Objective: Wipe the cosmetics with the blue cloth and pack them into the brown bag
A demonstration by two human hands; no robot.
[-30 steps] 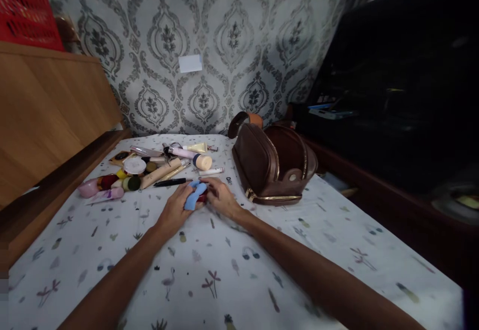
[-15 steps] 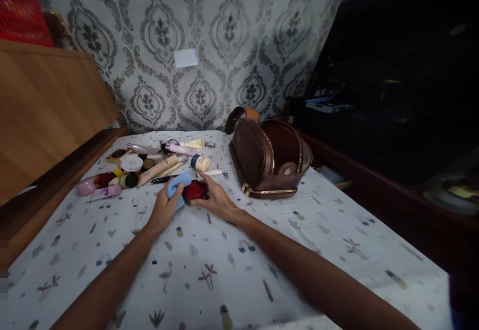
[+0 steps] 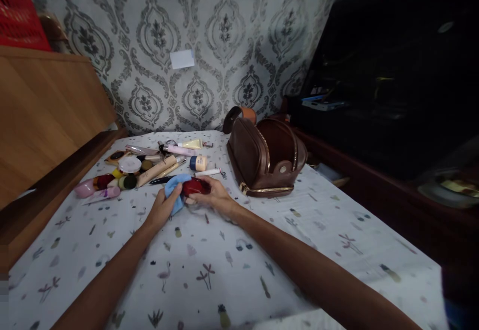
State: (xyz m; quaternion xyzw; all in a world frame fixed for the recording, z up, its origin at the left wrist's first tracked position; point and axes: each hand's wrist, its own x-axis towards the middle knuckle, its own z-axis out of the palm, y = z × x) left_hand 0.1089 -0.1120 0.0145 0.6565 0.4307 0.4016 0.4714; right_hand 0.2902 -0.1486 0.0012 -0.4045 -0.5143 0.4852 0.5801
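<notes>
Red glossy container [image 3: 195,186], 1 pc: 3-o'clock end held in R hand [image 3: 217,197] fingers; prob. light, stiff, slippery; grip by sides. Blue cloth [image 3: 172,186], prob. soft: pinched in L hand [image 3: 161,209], container's 9 o'clock.

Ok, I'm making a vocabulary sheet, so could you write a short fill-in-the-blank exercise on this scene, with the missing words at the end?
1. The cloth in the left hand is ____ in colour.
2. The glossy item in the right hand is ____ in colour.
3. In the picture, the brown zippered bag is to the ____ of the cosmetics.
4. The long-legged birds printed on the white cover are ____.

Missing words: blue; red; right; flamingos.
</notes>
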